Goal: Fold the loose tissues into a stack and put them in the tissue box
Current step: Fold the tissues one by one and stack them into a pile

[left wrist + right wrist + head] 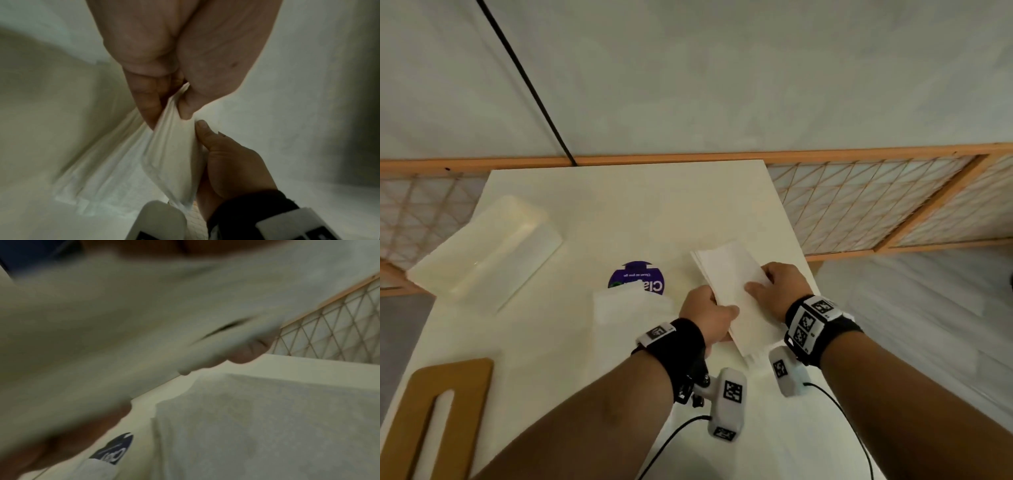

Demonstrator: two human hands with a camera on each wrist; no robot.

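A stack of folded white tissues (732, 274) is held just above the table between both hands. My left hand (717, 308) grips its near left edge, thumb on top and fingers underneath. In the left wrist view the left fingers (148, 104) and thumb pinch the tissue stack (174, 154). My right hand (767, 284) holds the right side of the stack, thumb across the top. The stack (102, 321) fills the blurred right wrist view. The white tissue box (486, 253) lies open at the table's far left, away from both hands.
One loose tissue (626, 308) lies left of my hands, partly covering a round purple pack (640, 277). A wooden lid with a slot (438, 418) sits at the near left. The table's (619, 205) right edge runs close by the stack. A lattice screen (859, 205) stands behind.
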